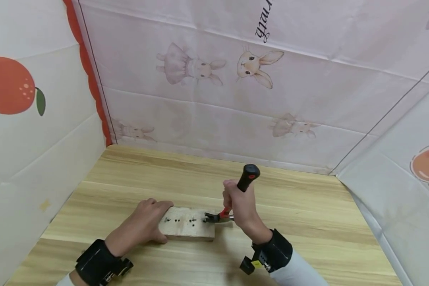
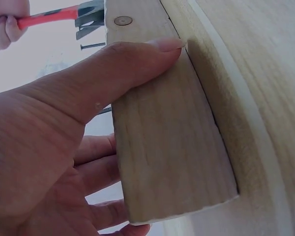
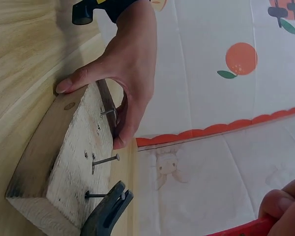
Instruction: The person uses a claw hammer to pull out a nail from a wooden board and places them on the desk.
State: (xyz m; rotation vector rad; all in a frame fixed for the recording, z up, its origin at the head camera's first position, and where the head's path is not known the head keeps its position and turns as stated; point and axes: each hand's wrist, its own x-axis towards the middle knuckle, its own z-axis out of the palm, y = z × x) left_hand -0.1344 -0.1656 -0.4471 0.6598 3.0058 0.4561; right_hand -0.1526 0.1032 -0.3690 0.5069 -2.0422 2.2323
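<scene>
A thick wooden block lies on the wood-grain table, with dark holes in its pale top face. My left hand grips its left end, thumb on the near side and fingers along the far side. In my right hand is a claw hammer, held by its red and black handle with the grip end up. The hammer's claw is at a nail near the block's right end, the nail head by the claw's slot. Two more nails, a middle nail and one nail beside the left hand, stick out of the block.
The wood-grain table extends around the block. A pinkish cloth wall with printed rabbits rises behind it, and pale side walls with printed oranges stand left and right. Black camera bands circle both wrists.
</scene>
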